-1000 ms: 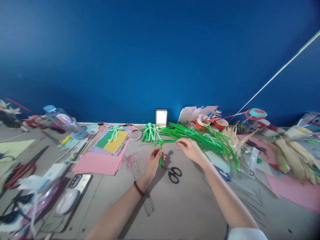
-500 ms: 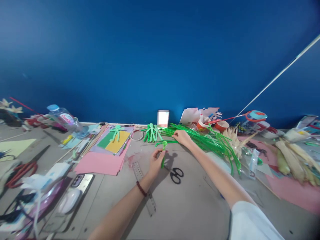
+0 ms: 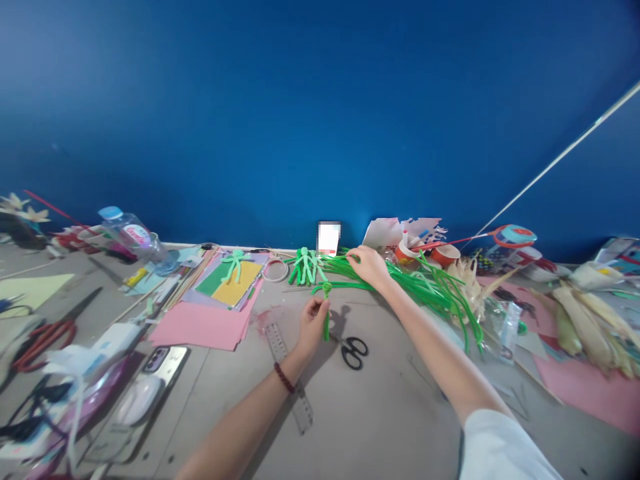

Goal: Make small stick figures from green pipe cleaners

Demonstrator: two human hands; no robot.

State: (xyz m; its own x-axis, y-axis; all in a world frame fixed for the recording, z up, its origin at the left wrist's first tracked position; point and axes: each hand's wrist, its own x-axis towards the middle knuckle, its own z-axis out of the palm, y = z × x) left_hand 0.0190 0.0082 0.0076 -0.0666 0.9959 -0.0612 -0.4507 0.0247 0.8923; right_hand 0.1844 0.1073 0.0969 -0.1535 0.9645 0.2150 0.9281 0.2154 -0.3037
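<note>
My left hand (image 3: 312, 325) holds a half-made green pipe-cleaner figure (image 3: 326, 298) upright above the grey table, its arms spread sideways. My right hand (image 3: 369, 265) reaches forward onto the pile of long green pipe cleaners (image 3: 425, 283) at the back of the table, fingers pinching at their left ends. Two finished green pipe-cleaner figures (image 3: 304, 265) lie just left of that hand. Black scissors (image 3: 353, 349) and a clear ruler (image 3: 287, 370) lie on the table near my left hand.
Coloured paper sheets (image 3: 215, 303) with a light green figure lie left of centre. A plastic bottle (image 3: 134, 239), red scissors (image 3: 37, 337), a phone (image 3: 159, 360) and clutter fill the left side. Cups (image 3: 425, 252), dried husks (image 3: 590, 313) and pink paper sit right.
My right hand has left the figure's arm and moved away from me onto the green pipe-cleaner pile. My left hand keeps holding the figure, nearly still.
</note>
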